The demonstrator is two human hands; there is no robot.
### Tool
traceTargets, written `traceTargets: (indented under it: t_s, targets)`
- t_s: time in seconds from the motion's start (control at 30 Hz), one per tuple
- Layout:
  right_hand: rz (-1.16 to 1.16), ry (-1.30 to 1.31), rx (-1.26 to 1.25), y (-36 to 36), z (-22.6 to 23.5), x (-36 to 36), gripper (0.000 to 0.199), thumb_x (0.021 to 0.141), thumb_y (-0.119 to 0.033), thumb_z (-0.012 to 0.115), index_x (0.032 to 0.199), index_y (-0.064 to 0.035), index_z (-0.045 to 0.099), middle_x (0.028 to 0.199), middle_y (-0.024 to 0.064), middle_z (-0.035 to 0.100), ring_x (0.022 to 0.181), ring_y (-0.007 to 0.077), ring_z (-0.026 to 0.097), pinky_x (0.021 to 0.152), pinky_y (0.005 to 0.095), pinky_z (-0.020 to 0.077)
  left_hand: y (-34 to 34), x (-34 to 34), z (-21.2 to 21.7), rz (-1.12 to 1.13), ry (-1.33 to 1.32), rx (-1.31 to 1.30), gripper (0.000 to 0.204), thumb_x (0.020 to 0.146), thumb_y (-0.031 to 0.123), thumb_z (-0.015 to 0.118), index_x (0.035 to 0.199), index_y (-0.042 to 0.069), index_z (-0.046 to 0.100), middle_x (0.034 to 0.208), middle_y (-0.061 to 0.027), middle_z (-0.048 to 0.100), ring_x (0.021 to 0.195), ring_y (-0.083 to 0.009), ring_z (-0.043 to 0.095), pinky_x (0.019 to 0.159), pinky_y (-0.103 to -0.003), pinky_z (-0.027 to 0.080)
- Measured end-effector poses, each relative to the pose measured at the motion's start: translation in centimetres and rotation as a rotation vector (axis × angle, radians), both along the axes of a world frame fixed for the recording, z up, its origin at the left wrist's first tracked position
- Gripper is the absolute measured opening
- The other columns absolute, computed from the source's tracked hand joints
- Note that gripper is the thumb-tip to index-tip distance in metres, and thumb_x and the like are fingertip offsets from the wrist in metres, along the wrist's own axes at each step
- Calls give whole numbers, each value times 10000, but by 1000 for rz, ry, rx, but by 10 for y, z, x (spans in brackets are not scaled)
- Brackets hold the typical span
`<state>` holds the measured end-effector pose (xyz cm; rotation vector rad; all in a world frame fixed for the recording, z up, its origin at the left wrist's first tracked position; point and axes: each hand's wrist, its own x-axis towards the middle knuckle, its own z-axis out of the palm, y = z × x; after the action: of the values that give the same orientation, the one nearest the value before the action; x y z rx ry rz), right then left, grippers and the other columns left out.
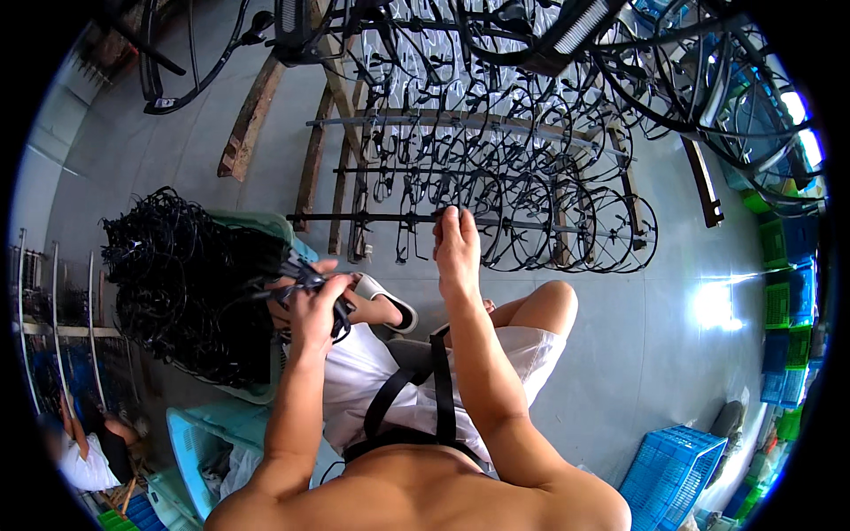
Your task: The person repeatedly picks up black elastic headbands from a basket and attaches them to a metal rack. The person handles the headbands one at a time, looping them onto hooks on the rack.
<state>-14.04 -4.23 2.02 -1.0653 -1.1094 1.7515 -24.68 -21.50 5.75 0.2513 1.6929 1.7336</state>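
Observation:
My left hand [312, 310] is closed round a bunch of black cords [305, 273] with flat dark ends that stick out past the fingers. Beside it, a big tangled heap of similar black cords [190, 283] fills a pale green tub [288, 232]. Out in front, my right hand [457, 248] has its thumb and fingers pinched together at a thin dark rod [398, 217]. What sits between those fingertips is hidden. Looped black cords [567, 230] with small fittings hang along the rod, mostly to the right of my right hand.
Further rods with hanging loops stretch away on a wooden frame [312, 168]. Large black loops [682, 115] hang overhead. A blue crate [675, 469] stands at lower right, and an aqua tub [190, 451] at lower left. Another person [88, 456] is at far left.

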Motion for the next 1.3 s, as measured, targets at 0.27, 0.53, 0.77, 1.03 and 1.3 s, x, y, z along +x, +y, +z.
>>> traceTargets:
  t_s: [0.27, 0.53, 0.77, 1.03, 1.3]
  targets:
    - [48, 279, -112, 0, -17, -16, 277, 985, -327, 438, 802, -118, 433, 651, -36, 451, 499, 39, 372, 437, 195, 304, 26, 2, -29, -21, 40, 16, 265, 805, 80, 633, 1053, 3, 577, 863, -81, 633, 698, -130, 578, 632, -254, 459]
    - [57, 304, -118, 0, -10, -18, 270, 984, -323, 443, 802, -123, 456, 630, -50, 446, 486, 28, 347, 428, 193, 281, 39, 9, -19, 49, 131, -83, 151, 798, 91, 638, 916, 10, 589, 774, -35, 587, 667, -122, 568, 636, -251, 449]
    - [64, 233, -144, 2, -12, -20, 259, 978, -302, 460, 815, -100, 460, 673, -26, 459, 542, 63, 378, 470, 228, 322, 38, 3, -39, 71, 118, -61, 137, 795, 109, 651, 872, 7, 600, 746, -40, 606, 658, -119, 562, 621, -250, 440]
    - [81, 187, -162, -2, -9, -17, 260, 973, -311, 472, 809, -109, 471, 671, -40, 455, 539, 54, 357, 482, 212, 303, 42, -2, -39, 85, 121, -53, 129, 802, 67, 629, 907, 7, 585, 752, -41, 578, 670, -134, 560, 627, -260, 465]
    - [12, 266, -126, -6, -15, -23, 252, 974, -306, 476, 811, -113, 467, 650, -60, 438, 528, 39, 323, 461, 200, 240, 42, 1, -38, 119, 84, 1, 132, 810, 76, 656, 896, 2, 590, 726, -15, 584, 646, -91, 540, 597, -220, 417]
